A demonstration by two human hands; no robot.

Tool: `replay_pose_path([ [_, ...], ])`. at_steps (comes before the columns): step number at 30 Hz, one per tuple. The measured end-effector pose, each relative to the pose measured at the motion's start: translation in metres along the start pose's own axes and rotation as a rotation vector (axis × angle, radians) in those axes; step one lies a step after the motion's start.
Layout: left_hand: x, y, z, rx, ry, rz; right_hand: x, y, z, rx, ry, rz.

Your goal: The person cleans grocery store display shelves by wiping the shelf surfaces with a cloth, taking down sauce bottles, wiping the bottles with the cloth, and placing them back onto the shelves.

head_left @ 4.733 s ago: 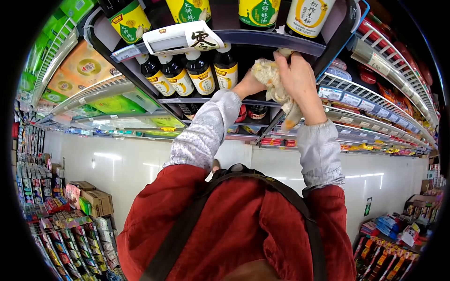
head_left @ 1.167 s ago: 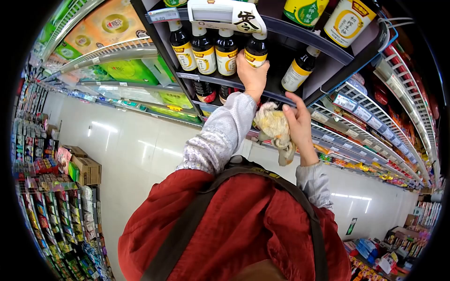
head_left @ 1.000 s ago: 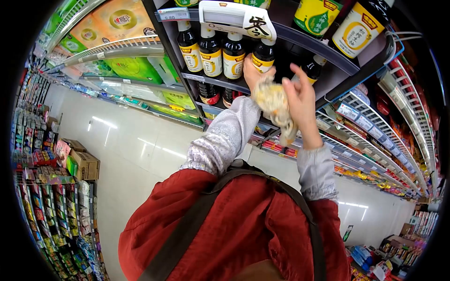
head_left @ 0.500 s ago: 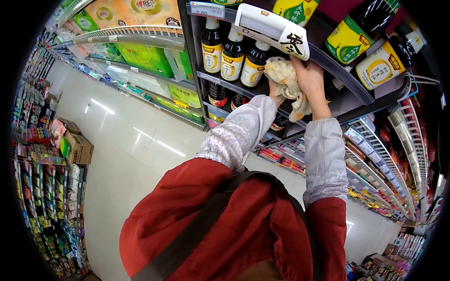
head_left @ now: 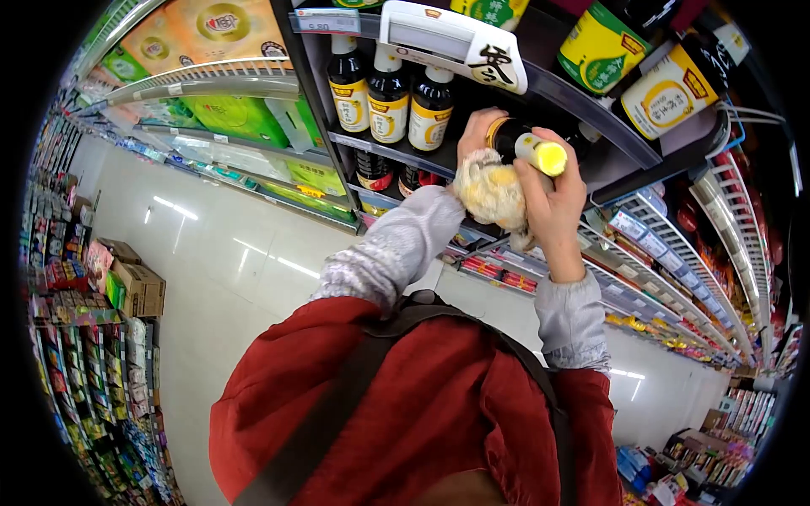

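A dark sauce bottle (head_left: 504,137) with a bright yellow cap is tilted toward me at the front of the shelf. My left hand (head_left: 474,135) is closed around its body, fingers curled over the far side. My right hand (head_left: 557,198) grips it near the neck and cap. A cream, worn cleaning cloth (head_left: 494,192) is bunched between my hands against the bottle; which hand bears it I cannot tell. To the left, several similar white-capped bottles (head_left: 388,105) stand upright in a row.
A white price-display strip (head_left: 451,42) hangs on the shelf edge above my hands. Larger yellow-labelled bottles (head_left: 603,51) stand on the upper shelf. Packs of tissue (head_left: 232,29) fill the left shelves, and cardboard boxes (head_left: 139,287) sit across the aisle.
The bottle has come into sight between my hands, tilted with its cap toward me. The right hand has moved from the shelf edge onto its neck, and the cloth has shifted lower left.
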State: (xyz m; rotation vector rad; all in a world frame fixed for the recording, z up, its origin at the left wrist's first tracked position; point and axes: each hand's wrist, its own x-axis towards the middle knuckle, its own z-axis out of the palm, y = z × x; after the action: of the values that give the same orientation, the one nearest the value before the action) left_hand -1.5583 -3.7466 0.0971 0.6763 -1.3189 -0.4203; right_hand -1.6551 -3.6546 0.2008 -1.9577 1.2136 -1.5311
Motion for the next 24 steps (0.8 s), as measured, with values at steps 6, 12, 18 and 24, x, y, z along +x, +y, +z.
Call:
replay_pose_path([
  [6,0.001,0.072,-0.032,0.086,-0.159,-0.028,-0.044,-0.014,-0.068,0.191,0.097,0.126],
  [12,-0.032,0.119,-0.031,0.068,-0.209,-0.221,-0.045,-0.025,-0.012,0.151,0.425,-0.180],
  [18,-0.037,0.132,-0.057,0.057,-0.266,-0.369,-0.047,-0.004,0.004,0.097,0.284,-0.122],
  [24,-0.041,0.143,-0.086,-0.700,-0.878,-0.847,0.004,0.071,-0.003,1.052,-0.293,0.530],
])
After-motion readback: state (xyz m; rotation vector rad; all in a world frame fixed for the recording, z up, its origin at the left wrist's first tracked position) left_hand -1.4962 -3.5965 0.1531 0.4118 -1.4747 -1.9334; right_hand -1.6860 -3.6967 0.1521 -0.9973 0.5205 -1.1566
